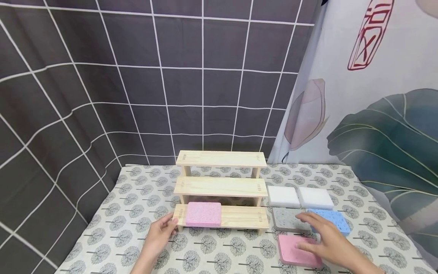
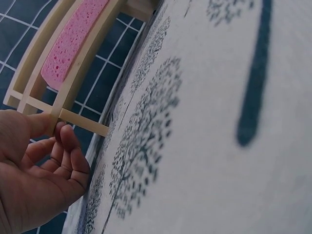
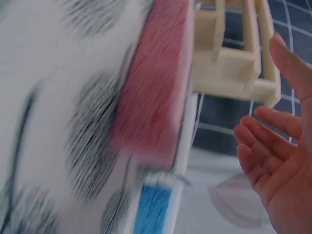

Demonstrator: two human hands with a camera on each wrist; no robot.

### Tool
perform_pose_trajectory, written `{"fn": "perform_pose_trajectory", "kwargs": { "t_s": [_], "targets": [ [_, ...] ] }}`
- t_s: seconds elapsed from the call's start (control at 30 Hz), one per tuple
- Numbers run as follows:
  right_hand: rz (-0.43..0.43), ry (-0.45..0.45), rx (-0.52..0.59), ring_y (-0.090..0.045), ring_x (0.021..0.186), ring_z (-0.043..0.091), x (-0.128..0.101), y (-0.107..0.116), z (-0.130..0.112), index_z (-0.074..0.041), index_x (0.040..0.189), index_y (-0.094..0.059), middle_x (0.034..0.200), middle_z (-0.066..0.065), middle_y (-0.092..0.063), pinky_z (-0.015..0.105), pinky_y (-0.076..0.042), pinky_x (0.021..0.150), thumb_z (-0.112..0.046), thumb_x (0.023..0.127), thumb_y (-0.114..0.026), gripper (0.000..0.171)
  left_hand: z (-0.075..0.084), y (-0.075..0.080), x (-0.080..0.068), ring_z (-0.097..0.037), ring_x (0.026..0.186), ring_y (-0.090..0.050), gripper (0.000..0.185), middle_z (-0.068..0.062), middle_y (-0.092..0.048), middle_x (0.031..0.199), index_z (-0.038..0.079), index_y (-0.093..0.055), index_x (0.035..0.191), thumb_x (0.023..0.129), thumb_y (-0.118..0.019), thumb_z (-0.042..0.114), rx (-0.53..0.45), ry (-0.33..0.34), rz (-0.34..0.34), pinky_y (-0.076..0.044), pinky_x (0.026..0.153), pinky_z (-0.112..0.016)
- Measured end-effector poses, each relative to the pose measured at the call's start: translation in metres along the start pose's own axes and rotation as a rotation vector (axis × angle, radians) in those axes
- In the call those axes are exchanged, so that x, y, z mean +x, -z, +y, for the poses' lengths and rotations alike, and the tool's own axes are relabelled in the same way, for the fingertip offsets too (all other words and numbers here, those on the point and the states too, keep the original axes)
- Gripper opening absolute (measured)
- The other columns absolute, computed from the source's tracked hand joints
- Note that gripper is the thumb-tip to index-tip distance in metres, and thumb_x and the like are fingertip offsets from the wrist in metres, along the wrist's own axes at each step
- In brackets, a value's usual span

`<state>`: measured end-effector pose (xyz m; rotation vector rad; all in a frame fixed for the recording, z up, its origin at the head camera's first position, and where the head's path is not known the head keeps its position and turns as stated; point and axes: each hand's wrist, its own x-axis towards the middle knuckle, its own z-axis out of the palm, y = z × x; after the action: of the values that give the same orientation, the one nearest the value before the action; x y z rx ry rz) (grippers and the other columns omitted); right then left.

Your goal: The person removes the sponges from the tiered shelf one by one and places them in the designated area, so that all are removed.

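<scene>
Together we work at a table covered in a tree-print cloth (image 1: 239,255), with a three-step wooden shelf (image 1: 220,188) standing toward the far middle. Our left hand (image 1: 160,233) rests at the left end of the lowest step, thumb and fingertips touching the wood, fingers only loosely bent; it seems placed there to steady the shelf so it does not slide. A pink sponge (image 1: 203,214) already lies flat on the left part of that lowest step, close beside the hand.

Our right hand (image 1: 325,238) hovers to the right of the shelf with fingers spread and nearly straight, gripping nothing. It hangs over a second pink sponge (image 1: 294,251) nearest us, with the fingertips reaching above a grey sponge (image 1: 286,220) and a blue sponge (image 1: 337,220) just beyond. Whether the palm touches the near pink one we cannot tell. Two white sponges (image 1: 300,196) sit side by side farther back, the five pads grouped in loose rows, probably for easy reach.
</scene>
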<state>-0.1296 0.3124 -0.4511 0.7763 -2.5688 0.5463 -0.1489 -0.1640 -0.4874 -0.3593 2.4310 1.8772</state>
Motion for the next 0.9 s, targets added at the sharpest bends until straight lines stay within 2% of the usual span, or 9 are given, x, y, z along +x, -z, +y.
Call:
{"fn": "perform_pose_trajectory", "kwargs": {
  "t_s": [0.13,0.27,0.37,0.57,0.73,0.9],
  "targets": [
    [0.035,-0.027,0.041,-0.067,0.103,0.026,0.019,-0.004,-0.020,-0.007,0.126,-0.066,0.124,0.005,-0.068,0.046,-0.059,0.078,-0.037,0.069,-0.093,0.070,0.000,0.000,0.000,-0.019,0.081,-0.060,0.051,-0.008,-0.065,0.093,-0.008,-0.050,0.142,0.103,-0.060,0.022,0.005,0.005,0.002,-0.052,0.065,-0.023],
    [0.043,-0.054,0.076,-0.066,0.107,0.028,0.035,-0.012,-0.033,-0.009,0.128,-0.065,0.125,0.003,-0.068,0.055,-0.056,0.084,-0.034,0.074,-0.091,0.065,0.000,0.000,0.000,-0.019,0.081,-0.061,0.051,-0.008,-0.066,0.093,-0.008,-0.050,0.142,0.102,-0.060,0.022,0.002,0.004,0.005,-0.053,0.065,-0.023],
    [0.055,-0.036,0.112,-0.066,0.107,0.026,0.045,-0.020,-0.039,-0.010,0.129,-0.065,0.123,0.001,-0.068,0.059,-0.053,0.086,-0.033,0.076,-0.089,0.063,0.000,0.000,-0.001,-0.019,0.081,-0.061,0.050,-0.009,-0.066,0.093,-0.008,-0.050,0.142,0.102,-0.060,0.020,-0.004,0.003,0.004,-0.053,0.066,-0.023],
    [0.057,-0.019,0.150,-0.067,0.107,0.023,0.058,-0.032,-0.049,-0.006,0.128,-0.065,0.121,0.001,-0.069,0.051,-0.057,0.087,-0.032,0.077,-0.088,0.062,-0.001,0.000,0.000,-0.019,0.081,-0.061,0.050,-0.008,-0.066,0.093,-0.008,-0.050,0.142,0.102,-0.060,0.020,-0.002,0.005,0.007,-0.053,0.066,-0.022],
    [0.040,-0.025,0.190,-0.066,0.112,0.027,0.064,-0.041,-0.056,-0.002,0.128,-0.064,0.123,0.004,-0.068,0.052,-0.055,0.093,-0.031,0.078,-0.088,0.063,-0.002,0.001,0.000,-0.019,0.081,-0.061,0.050,-0.008,-0.066,0.093,-0.008,-0.050,0.142,0.102,-0.060,0.020,-0.004,0.007,0.008,-0.053,0.066,-0.022],
    [0.025,-0.048,0.207,-0.066,0.109,0.029,0.068,-0.048,-0.063,0.000,0.128,-0.063,0.122,0.007,-0.068,0.055,-0.054,0.093,-0.028,0.080,-0.085,0.060,-0.001,0.000,0.000,-0.019,0.081,-0.061,0.048,-0.009,-0.067,0.093,-0.009,-0.050,0.141,0.102,-0.060,0.016,-0.019,-0.007,0.001,-0.053,0.065,-0.021]
  ]
}}
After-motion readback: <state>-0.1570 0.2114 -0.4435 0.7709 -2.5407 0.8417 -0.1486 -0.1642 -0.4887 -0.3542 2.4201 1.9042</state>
